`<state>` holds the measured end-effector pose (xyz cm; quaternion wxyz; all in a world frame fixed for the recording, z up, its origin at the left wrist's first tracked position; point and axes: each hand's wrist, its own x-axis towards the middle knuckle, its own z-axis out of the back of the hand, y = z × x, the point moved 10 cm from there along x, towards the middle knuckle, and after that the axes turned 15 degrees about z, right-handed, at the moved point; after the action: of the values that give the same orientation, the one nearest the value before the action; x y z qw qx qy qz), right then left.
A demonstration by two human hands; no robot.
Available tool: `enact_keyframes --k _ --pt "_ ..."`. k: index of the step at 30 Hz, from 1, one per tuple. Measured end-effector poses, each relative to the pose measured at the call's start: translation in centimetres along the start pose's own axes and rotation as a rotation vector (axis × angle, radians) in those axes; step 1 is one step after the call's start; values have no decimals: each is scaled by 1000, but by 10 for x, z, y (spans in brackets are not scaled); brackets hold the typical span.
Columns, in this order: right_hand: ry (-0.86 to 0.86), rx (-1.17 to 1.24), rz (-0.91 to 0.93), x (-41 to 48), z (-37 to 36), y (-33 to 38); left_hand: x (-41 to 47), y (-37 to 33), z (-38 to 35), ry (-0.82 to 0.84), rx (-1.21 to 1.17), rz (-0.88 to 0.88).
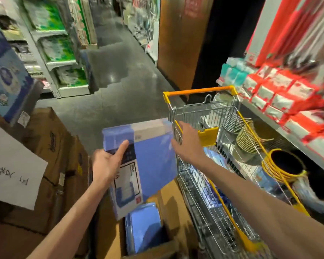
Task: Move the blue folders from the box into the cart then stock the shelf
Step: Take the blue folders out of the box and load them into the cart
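The left hand (pixel 106 163) gripped a flat, plastic-wrapped pack of blue folders (pixel 153 157) by its left edge, with the thumb laid across the front beside the white printed label and the fingers hidden behind. The pack was held upright and slightly tilted in the lower centre of the frame, above the open brown cardboard box (pixel 118 238) and just beside the left side of the silver wire shopping cart (pixel 195 109).

The right hand (pixel 187 143) reached forward with its back to the camera. It lay at the pack's right edge, where that edge met the cart's yellow-trimmed rim. Whether it held the pack, held the rim or only touched them could not be told.

More blue folders (pixel 144 223) stood on edge inside the box at the bottom centre. Some blue packaged items (pixel 215 157) showed through the cart's wire, blurred. The cart's orange handle bar (pixel 198 91) lay at the far end, right of centre.

At the right of the frame, the metal shelf (pixel 266 116) carried red and white packets (pixel 281 94). Below it sat stacked striped bowls (pixel 251 141) and a coil of yellow hose (pixel 281 171). Closed brown cartons (pixel 51 146) were piled at the lower left, with a white sheet of handwritten characters (pixel 11 169) lying on them. The dark glossy floor (pixel 120 71) ran up the aisle through the upper centre.
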<state>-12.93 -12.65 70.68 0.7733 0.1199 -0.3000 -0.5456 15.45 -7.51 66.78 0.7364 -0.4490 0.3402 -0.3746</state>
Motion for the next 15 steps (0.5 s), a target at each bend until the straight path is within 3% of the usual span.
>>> enact_keyframes --k 4,9,15 --pt "82 187 -459 -80 -7 -64 -21 -6 -12 -47 -94 23" --pt "164 321 -606 -150 5 -89 -55 -15 -61 20 -167 151" --pt "-71 658 -836 -199 21 -143 -113 -38 -135 92 -329 253"
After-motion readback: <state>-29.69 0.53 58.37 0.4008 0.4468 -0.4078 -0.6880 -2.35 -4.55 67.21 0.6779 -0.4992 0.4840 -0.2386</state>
